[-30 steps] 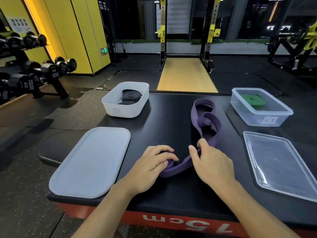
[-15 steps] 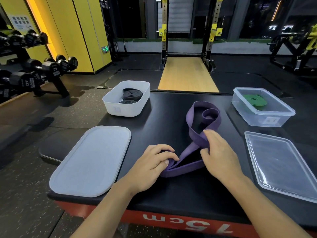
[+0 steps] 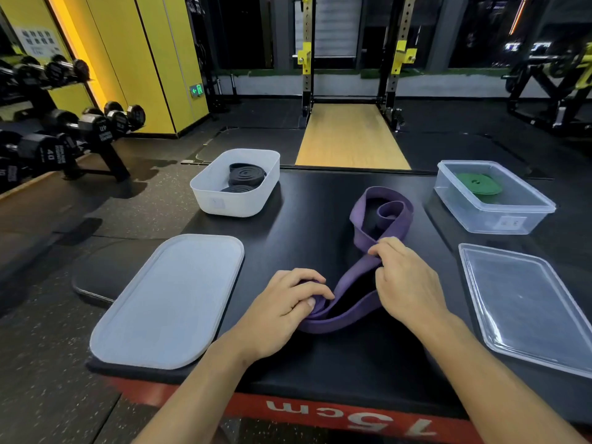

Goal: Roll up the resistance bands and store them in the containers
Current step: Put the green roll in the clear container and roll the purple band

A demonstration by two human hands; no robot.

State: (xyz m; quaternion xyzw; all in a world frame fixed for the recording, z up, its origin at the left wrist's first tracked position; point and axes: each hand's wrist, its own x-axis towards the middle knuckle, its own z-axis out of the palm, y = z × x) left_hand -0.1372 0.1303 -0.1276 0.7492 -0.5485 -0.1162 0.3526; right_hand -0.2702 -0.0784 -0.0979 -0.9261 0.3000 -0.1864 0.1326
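- Flat purple rubber resistance band point(image 3: 378, 219) runs lengthwise away from the person on the black desk point(image 3: 314, 213), far end looped
- Left hand point(image 3: 282, 310) pinches its near fold
- Right hand point(image 3: 405, 283) pinches its middle

The single wide-angle view comes from the person's head, at the near edge of the black platform point(image 3: 320, 203), facing forward and down. It sits close: the left hand point(image 3: 282, 310) and right hand point(image 3: 408, 290), both on the purple resistance band point(image 3: 354, 277), fill the lower centre. The squat rack point(image 3: 306, 59) stands far and centred, and the dumbbell rack point(image 3: 64, 129) sits at the left edge.
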